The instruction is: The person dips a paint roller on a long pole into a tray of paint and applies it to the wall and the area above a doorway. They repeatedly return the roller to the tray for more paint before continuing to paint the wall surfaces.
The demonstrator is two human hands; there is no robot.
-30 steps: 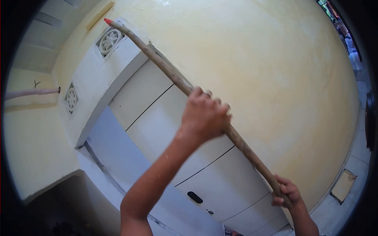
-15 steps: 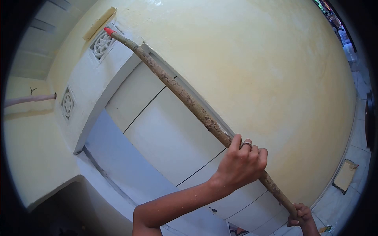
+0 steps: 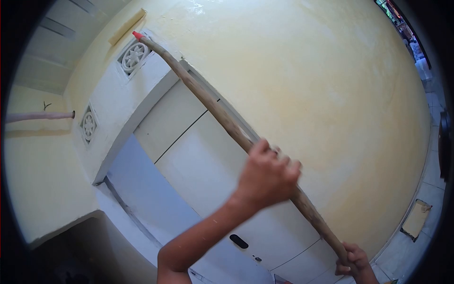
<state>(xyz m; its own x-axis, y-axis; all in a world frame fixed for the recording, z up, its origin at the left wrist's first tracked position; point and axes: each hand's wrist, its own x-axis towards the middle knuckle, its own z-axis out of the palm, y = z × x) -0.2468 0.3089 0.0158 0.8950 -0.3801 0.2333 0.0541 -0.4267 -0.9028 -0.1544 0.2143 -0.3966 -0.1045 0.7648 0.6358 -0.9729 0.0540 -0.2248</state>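
A long wooden pole runs slantwise up to a red handle end. Beside that red end, a yellow paint roller lies against the upper wall, just above a round-patterned vent block. My left hand wraps round the middle of the pole, its fingers slightly blurred. Lower down, near the pole's bottom end, my right hand is closed round it. Pale yellow wall spreads behind the pole, and a white panelled door stands on its left side.
On the tiled floor at right lies a tray with yellow paint. A second vent block and a pinkish pole are at left. A dark opening shows at lower left, and a dark round object at the right edge.
My left hand has slid up the pole, farther from my right hand. The roller has shifted slightly upward on the wall. The whole view has shifted a little too.
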